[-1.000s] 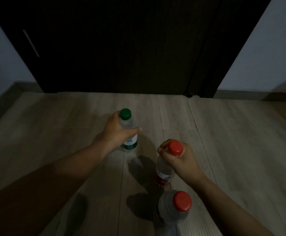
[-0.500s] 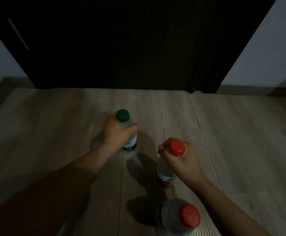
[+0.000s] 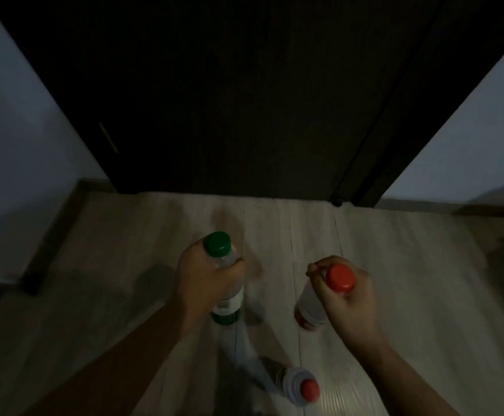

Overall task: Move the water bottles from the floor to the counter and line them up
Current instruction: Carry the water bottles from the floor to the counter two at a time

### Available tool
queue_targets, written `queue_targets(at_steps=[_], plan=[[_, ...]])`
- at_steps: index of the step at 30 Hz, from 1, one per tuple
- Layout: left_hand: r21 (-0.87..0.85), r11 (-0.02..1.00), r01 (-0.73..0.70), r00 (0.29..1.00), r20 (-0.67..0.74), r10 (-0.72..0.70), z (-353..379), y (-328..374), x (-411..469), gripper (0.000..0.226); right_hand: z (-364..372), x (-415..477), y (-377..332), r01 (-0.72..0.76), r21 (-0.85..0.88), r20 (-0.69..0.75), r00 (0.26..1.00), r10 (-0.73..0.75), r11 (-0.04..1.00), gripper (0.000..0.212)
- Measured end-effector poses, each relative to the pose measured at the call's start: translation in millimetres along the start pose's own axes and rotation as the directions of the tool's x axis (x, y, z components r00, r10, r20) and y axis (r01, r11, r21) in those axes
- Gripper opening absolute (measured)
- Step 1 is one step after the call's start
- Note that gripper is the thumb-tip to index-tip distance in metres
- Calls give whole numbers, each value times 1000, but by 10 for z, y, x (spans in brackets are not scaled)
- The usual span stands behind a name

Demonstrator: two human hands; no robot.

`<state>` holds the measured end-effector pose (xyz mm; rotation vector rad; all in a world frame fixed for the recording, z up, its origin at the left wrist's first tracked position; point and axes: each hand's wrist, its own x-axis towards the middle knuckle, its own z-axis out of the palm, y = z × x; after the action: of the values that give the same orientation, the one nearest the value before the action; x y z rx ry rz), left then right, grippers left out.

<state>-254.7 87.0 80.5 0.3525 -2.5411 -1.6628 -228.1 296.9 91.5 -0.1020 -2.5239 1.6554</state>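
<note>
The person's left hand (image 3: 211, 283) grips the green-capped bottle (image 3: 218, 244) just below its cap. The fingers (image 3: 234, 267) are curled round the clear shoulder, so the cap stands free above the knuckles and the white and green label shows beneath the hand. The bottle is roughly upright over the pale wooden floor (image 3: 409, 265). Its lower end is blurred, and it cannot be told whether its base touches the boards. To the right, well apart from it, the right hand (image 3: 349, 307) holds the red-capped bottle (image 3: 340, 278) at the neck, the fingers (image 3: 316, 268) wrapped round it under the cap. The clear body and a band of red label show below and to the left of the hand. Its base is also too smeared to tell whether it rests on the floor. A third bottle (image 3: 295, 385), also red-capped, stands on the floor near the bottom edge of the view, between the two forearms, with no hand touching it. Beyond the bottles a dark door (image 3: 244, 100) fills the upper middle, with a pale wall (image 3: 13, 115) on either side and a dark skirting board (image 3: 52, 235) along the left one.
</note>
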Motion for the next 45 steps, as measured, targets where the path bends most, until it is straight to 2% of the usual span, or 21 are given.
queue_targets(at_steps=[2,5,10,12,14,17,20,23,25,30,34,40,45], plan=[[13,1000,-1,1000,-27,1,-316,579,-83,17,-197,-1,-618,-12,0,-11,1000,12,1000,16],[-18,999,28,1000,5,-28,-864,1532,-188,16,-493,28,-1631,-20,-13,10,1000,20,1000,13],[-59,996,-60,998,16,61,-1882,3336,-325,34,-1029,114,-3505,-39,33,46,998,37,999,12],[-51,995,-88,995,34,90,-2299,4144,-389,23,-1281,143,-4344,-1,53,48,999,-2,999,16],[-33,988,-151,988,34,152,-2986,5288,-514,15,-1740,149,-5652,66,40,39,997,-68,997,21],[2,971,-239,968,84,238,-3163,5716,-482,18,-1872,236,-6186,177,66,66,981,-181,982,26],[16,947,-321,947,33,321,-3679,6556,-661,28,-2282,217,-7133,249,92,32,967,-253,964,24],[-37,901,-433,901,-16,433,-4134,7367,-924,15,-2717,118,-7977,362,160,79,923,-378,918,14],[-54,884,-465,886,-30,464,-4311,7770,-1137,11,-2963,59,-8338,381,212,121,904,-411,900,13],[-45,856,-515,853,-125,506,-4493,8422,-1730,24,-3504,-172,-8925,449,284,226,827,-515,847,28],[-8,850,-527,830,-217,513,-4471,8766,-2197,22,-3862,-312,-9211,477,385,314,737,-598,790,23],[53,864,-500,800,-354,485,-4536,8964,-2971,29,-4017,-571,-9420,429,533,402,630,-665,729,27],[117,889,-443,755,-487,440,-4666,8946,-3628,35,-3831,-934,-9560,420,598,484,489,-725,683,19]])
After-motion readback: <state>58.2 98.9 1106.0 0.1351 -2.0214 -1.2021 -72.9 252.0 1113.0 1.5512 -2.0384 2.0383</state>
